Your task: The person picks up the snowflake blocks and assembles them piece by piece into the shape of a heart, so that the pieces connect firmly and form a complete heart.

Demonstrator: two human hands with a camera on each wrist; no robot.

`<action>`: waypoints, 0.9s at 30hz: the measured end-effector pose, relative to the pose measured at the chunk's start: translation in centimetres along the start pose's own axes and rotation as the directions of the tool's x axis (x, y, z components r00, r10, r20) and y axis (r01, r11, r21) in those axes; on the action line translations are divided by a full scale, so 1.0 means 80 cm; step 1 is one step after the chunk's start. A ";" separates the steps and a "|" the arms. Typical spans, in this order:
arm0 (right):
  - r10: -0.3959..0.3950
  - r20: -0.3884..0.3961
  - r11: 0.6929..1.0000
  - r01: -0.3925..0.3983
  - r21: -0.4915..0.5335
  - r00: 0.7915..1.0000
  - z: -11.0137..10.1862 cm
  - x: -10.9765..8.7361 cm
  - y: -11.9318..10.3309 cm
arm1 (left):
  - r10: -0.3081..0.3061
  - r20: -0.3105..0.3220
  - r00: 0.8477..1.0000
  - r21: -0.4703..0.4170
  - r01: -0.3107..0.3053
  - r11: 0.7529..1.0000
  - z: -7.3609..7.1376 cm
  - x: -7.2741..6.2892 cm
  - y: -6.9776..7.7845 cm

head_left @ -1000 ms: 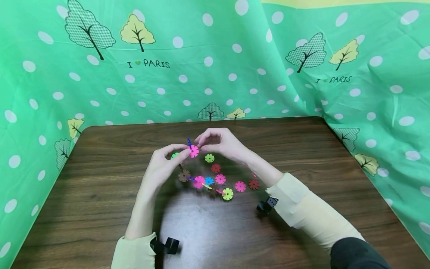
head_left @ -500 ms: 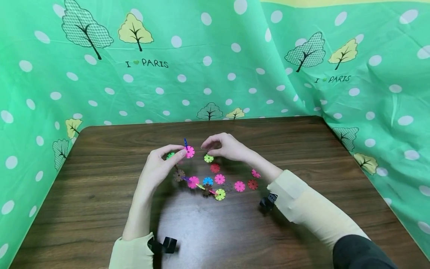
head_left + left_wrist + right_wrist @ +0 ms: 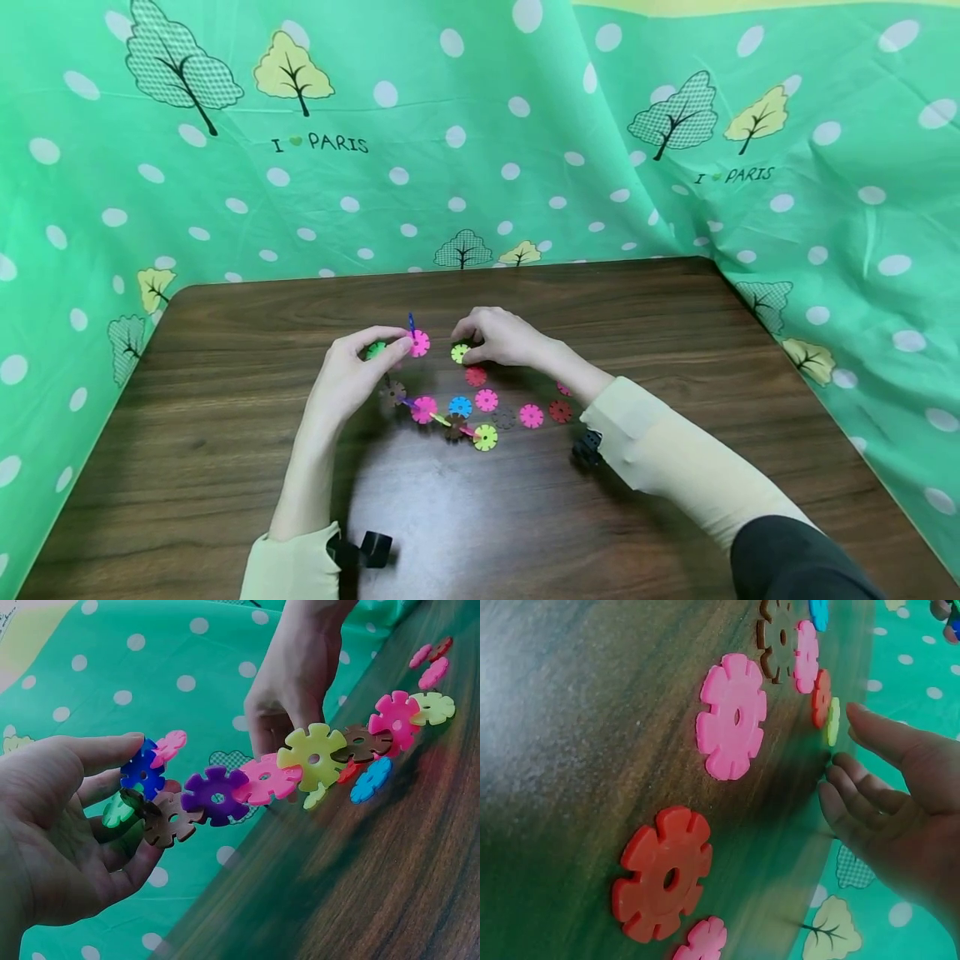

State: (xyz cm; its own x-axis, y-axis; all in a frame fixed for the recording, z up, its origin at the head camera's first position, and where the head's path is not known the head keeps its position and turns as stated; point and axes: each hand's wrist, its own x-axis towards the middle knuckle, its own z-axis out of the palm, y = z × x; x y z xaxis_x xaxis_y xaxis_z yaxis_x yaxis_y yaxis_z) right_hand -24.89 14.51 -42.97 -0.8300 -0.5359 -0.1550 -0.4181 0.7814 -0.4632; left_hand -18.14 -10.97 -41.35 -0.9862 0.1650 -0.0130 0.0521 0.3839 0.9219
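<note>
My left hand pinches one end of a chain of interlocking plastic flower discs between thumb and fingers. A pink disc and an upright blue disc are at that end, with a green disc partly hidden by the fingers. From there the chain runs through brown, purple, pink and yellow discs to a pale yellow-green disc. My right hand reaches down at a loose yellow-green disc, thumb and fingertips close about it. Whether they touch it cannot be told.
Loose discs lie on the dark wooden table: red, blue, pink, dark red and a brown one. Behind the table hangs a green dotted cloth.
My right hand has moved away from the pink disc at my left hand, down to the loose yellow-green disc. The left hand and its chain have shifted slightly left in the view.
</note>
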 end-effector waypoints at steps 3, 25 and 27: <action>0.016 -0.001 0.999 -0.016 -0.047 1.000 0.002 0.002 0.000 | 0.008 0.003 1.000 0.009 -0.008 1.000 0.000 0.000 0.000; 0.047 -0.003 0.995 -0.047 -0.085 0.999 0.000 0.008 -0.001 | 0.039 0.026 0.999 0.055 -0.040 0.998 0.007 0.001 -0.001; 0.052 -0.003 0.998 -0.053 -0.045 0.999 -0.001 0.007 0.001 | 0.046 0.025 0.999 0.054 -0.048 0.997 0.010 0.001 -0.001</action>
State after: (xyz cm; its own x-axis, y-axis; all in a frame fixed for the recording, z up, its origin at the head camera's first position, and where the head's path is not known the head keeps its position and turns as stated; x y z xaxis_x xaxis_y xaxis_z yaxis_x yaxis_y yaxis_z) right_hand -25.46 14.29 -43.00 -0.8519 -0.4932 -0.1765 -0.3902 0.8222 -0.4144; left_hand -18.12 -10.27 -41.75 -0.9785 0.2053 0.0200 0.1073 0.4241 0.8993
